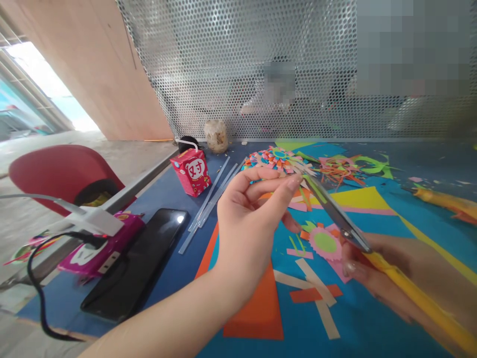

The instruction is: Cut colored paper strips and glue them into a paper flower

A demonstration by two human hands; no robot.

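Note:
My left hand is raised over the blue table, its thumb and fingers pinched on a small piece of coloured paper that I can barely make out. My right hand grips yellow-handled scissors; their metal blades point up and left and meet the paper at my left fingertips. Below the hands lie a pink-and-green paper flower, an orange paper triangle and pale paper strips.
A multicoloured paper flower and paper scraps lie at the back by a perforated metal screen. At left are a red drink carton, clear sticks, a black phone, a pink box with cable, and a red chair.

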